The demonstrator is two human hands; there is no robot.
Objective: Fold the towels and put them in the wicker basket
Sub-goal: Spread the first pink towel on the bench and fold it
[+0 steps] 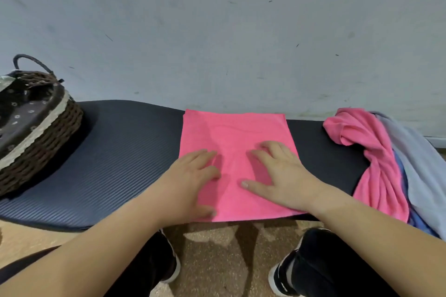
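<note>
A pink towel [235, 152] lies spread flat on the dark ribbed mat [115, 152], centred before the person. The left hand [193, 176] and right hand [280, 171] both rest palm-down on it, fingers splayed, gripping nothing. Judged step: smoothing the cloth between folds. The next move calls for pinching one edge and carrying it squarely over to the opposite one. The wicker basket [48, 142] stands at the mat's left end, well apart. Unfolded towels [379, 157], pink and pale blue, remain heaped at the right.
</note>
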